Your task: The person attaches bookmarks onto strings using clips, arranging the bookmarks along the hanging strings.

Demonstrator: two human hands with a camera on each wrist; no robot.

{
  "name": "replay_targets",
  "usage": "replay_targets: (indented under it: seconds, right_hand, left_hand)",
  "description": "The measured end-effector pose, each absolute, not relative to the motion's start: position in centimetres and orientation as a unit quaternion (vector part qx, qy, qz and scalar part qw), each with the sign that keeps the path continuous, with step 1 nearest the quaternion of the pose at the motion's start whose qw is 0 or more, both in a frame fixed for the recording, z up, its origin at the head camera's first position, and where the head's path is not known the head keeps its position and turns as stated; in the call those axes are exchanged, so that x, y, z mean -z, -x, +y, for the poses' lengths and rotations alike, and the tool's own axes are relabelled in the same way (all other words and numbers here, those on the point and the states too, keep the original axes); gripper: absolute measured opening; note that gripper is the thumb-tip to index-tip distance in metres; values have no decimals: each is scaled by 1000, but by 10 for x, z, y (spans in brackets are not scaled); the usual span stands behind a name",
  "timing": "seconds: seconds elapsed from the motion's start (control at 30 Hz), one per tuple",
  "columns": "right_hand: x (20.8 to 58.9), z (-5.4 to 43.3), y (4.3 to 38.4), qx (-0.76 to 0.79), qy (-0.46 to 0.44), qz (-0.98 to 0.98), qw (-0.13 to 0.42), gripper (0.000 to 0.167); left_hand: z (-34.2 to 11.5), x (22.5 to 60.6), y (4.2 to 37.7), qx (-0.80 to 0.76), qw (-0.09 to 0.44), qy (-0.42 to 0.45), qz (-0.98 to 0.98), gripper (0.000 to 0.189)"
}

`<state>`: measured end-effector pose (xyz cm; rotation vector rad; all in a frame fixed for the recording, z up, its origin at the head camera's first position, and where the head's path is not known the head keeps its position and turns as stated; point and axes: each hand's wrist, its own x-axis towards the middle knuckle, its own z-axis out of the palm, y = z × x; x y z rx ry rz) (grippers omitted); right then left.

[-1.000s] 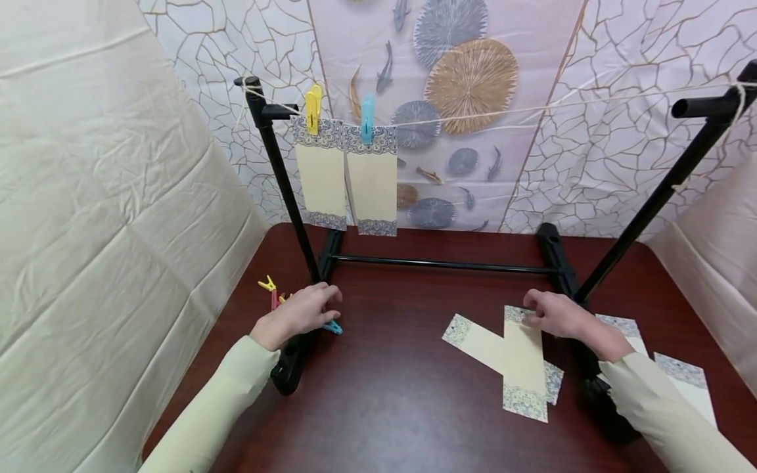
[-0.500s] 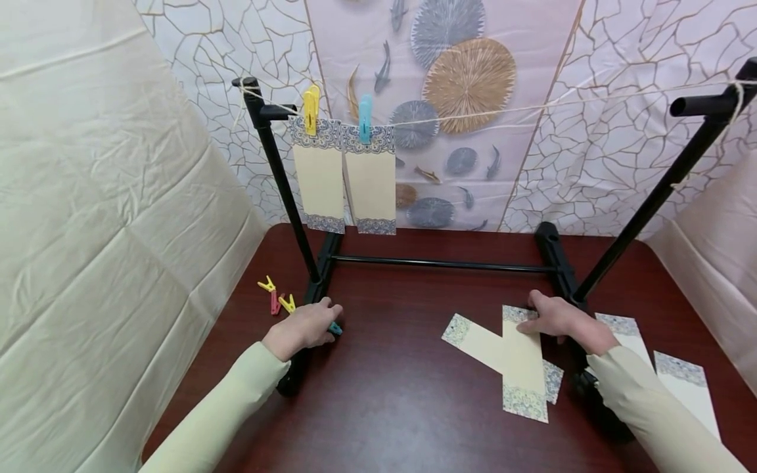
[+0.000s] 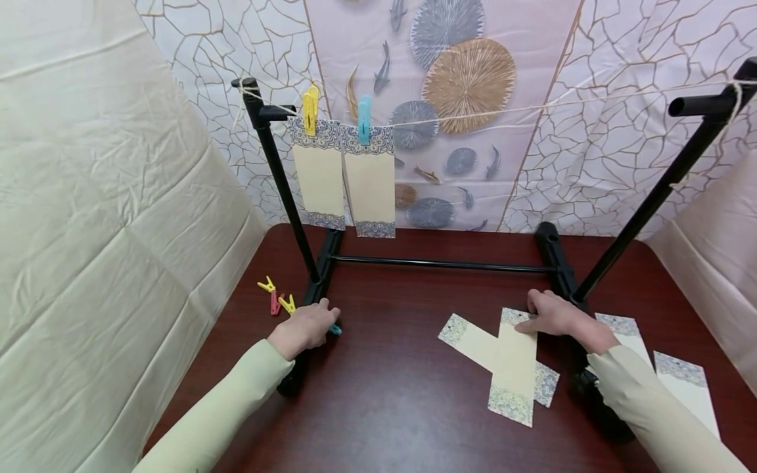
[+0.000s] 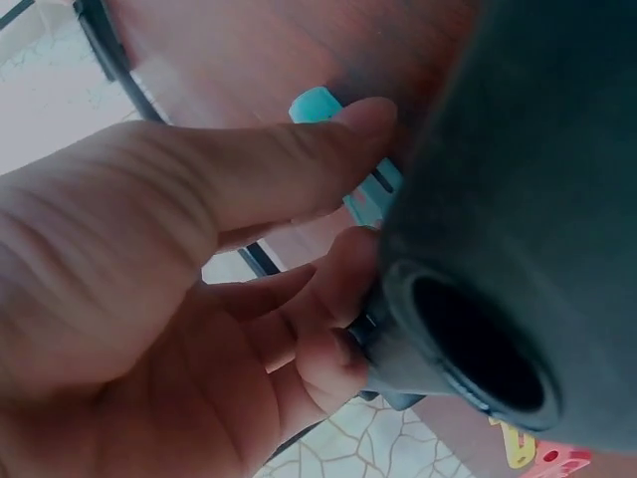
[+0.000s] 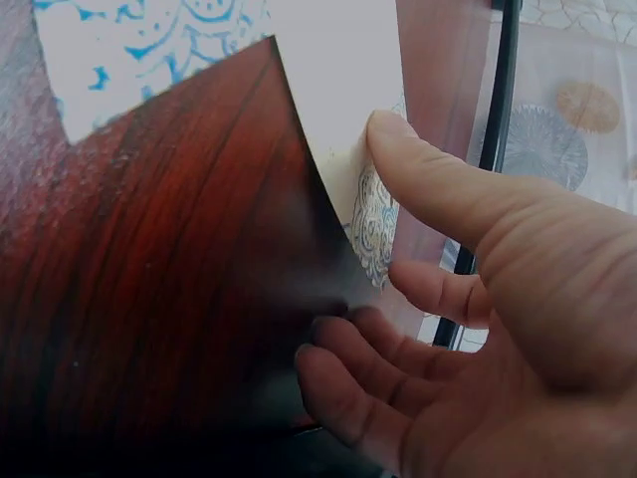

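Observation:
At the left foot of a black stand (image 3: 313,269), my left hand (image 3: 304,327) reaches over a blue clothespin (image 3: 334,330). In the left wrist view the thumb (image 4: 289,164) lies across this clothespin and the fingers curl close beneath it; the black foot hides part of the contact, so a pinch is not certain. My right hand (image 3: 556,314) pinches the top end of a cream card (image 3: 513,361) with patterned ends, thumb on its face and a fingertip at its end. The card's edge bows off the table in the right wrist view. Another card (image 3: 470,341) lies crosswise underneath.
A yellow clip (image 3: 311,110) and a blue clip (image 3: 364,119) hold two cards on a string (image 3: 473,117) across the stand. Yellow and red clothespins (image 3: 275,302) lie left of it. More cards (image 3: 686,394) lie at the right, partly behind the sleeve.
The upper card has swung so its near end lies further left, and the card beneath has shifted slightly left too. My left hand has come down over the blue clothespin.

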<state>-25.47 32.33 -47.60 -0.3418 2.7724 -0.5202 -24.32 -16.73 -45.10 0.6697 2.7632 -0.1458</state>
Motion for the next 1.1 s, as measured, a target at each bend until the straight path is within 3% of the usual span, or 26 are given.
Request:
replay_targets:
  seconds: [0.3,0.53,0.77,1.1]
  right_hand:
    - [474,322,254,202,118,960,152,32]
    - [472,324,255,203,113,955,183,30]
    - [470,325,254,213,130,952,175,25]
    - [453,318,250,263,145,933,198,27]
  left_hand:
    - [-167,455,249,78,131,-240,959,21]
    - [-167,451,251,69,174,-233,954,19]
    - [-168,444,252,19,199,-227,953,24]
    - [-170,428,256,-39,135,-261,955,11]
